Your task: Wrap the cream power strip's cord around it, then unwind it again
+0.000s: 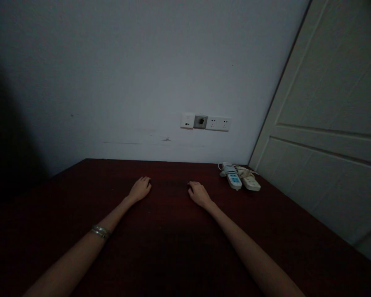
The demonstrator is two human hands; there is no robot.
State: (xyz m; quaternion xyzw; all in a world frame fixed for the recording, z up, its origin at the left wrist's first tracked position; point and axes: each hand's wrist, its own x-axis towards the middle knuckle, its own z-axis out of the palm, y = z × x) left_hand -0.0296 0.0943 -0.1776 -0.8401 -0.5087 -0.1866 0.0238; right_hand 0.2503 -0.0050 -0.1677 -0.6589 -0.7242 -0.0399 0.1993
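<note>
Both arms stretch forward over a dark red-brown table [170, 214]. My left hand [140, 188] rests palm down on the wood, its fingers loosely bent and holding nothing. A silver bracelet [100, 231] circles the left forearm. To the right, my right hand [199, 193] also lies palm down, with its thumb apart from the fingers and nothing in its grasp. Bare tabletop separates the two hands. Nearest to the right hand is a white power strip [234, 180] with blue socket faces, its cord wound around it. Beside that lies a second, off-white power strip [251, 182].
A pale wall [126, 82] rises behind the table, carrying a white double socket [218, 123], a grey socket [200, 121] and a white wall plate [187, 120]. On the right, a white panelled door [327, 123] stands close to the table's edge. The far left is dark.
</note>
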